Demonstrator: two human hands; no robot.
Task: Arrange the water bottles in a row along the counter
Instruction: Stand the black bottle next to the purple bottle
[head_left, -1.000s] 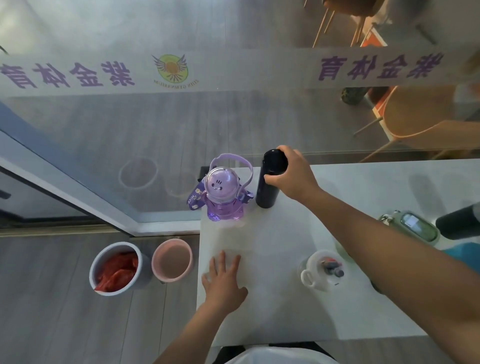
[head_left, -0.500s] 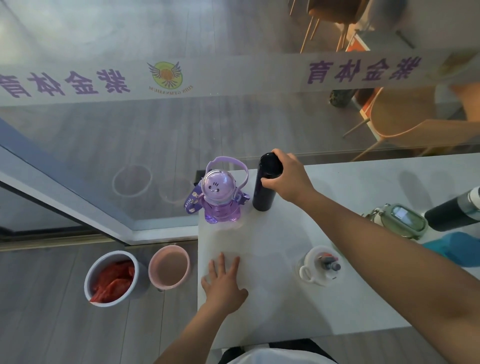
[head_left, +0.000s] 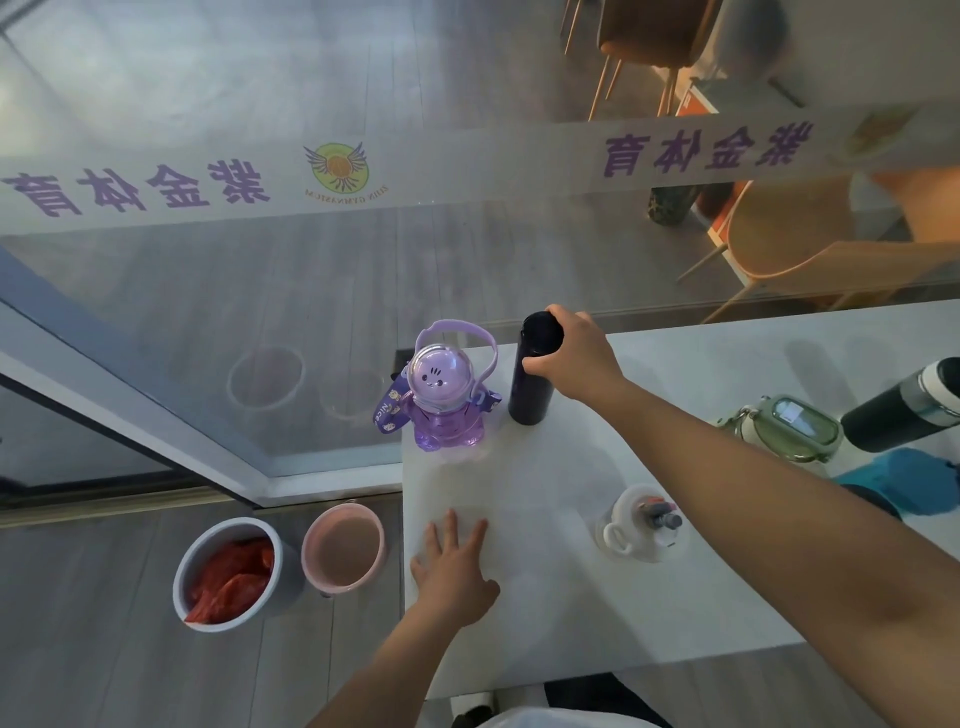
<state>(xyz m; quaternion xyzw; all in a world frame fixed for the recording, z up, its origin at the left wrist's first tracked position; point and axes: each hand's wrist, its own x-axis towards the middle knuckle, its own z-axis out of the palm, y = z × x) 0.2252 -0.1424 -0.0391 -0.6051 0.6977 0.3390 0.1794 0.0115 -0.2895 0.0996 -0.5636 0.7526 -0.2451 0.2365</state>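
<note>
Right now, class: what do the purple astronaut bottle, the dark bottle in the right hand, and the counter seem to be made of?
Purple astronaut bottle: likely clear tinted plastic; light passes through its glossy dome and body.
Dark bottle, gripped by the right hand: opaque with a soft sheen, perhaps coated metal; plastic is possible.
Counter: pale, smooth, faintly mottled, stone-like or laminate.

The right hand (head_left: 574, 358) covered part of the dark bottle (head_left: 530, 384)'s cap. Right of that bottle, the frame edge cut off a black flask (head_left: 901, 408), and the forearm hid part of a teal object (head_left: 904, 480) and the green bottle (head_left: 789, 428)'s base.
</note>
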